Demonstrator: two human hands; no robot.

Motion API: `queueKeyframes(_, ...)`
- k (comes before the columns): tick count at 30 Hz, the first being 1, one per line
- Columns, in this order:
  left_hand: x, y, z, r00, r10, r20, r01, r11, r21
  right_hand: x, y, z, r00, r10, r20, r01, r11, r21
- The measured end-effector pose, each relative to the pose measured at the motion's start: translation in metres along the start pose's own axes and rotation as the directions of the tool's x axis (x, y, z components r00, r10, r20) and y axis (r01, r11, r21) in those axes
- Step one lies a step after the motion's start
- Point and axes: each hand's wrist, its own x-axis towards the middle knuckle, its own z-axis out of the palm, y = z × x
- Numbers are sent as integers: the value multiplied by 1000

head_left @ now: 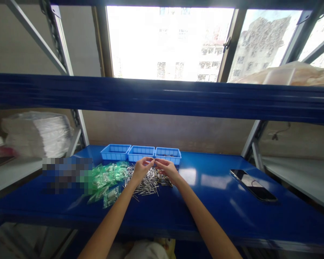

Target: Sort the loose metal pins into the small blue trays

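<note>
My left hand (142,167) and my right hand (167,168) meet fingertip to fingertip over a heap of thin metal pins (148,187). Both are closed in a pinch. Whatever is between the fingers is too small to make out. Just beyond the hands stand three blue plastic bins in a row: the left bin (115,155), the middle bin (136,157) and the right bin (176,158). Some pins lie in the right bin. Left of the heap, touching it, are several green-tinted clear bags (108,177) with small parts inside.
A phone (253,185) lies on the blue shelf top (205,208) at the right. A blue crossbeam (162,99) spans the view above the hands. Plastic-wrapped white stacks (37,133) stand at the far left. A blurred-out patch (67,174) covers something beside the bags.
</note>
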Motion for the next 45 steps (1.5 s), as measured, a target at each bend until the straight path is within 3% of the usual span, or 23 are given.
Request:
queueKeyframes(9,0,1,1,999,-47,-10,47,999,-20,2,2,1,993,-34,-116,30,999,-31)
queueKeyframes(18,2,0,2,999,-42,-21,40,996,-84,-1,-1,5,992,-112,-55,103,984,-147)
queueKeyframes(29,0,8,1,994,-104,17,104,950,-293,0,-1,6,982,-90,-165,75,993,-93)
queueKeyframes(41,0,3,2,995,-98,21,100,955,-280,-2,-5,11,982,-71,-173,56,995,-89)
queueKeyframes(45,-1,7,0,997,-78,-20,72,972,-225,1,-2,9,968,-105,-228,79,990,-119)
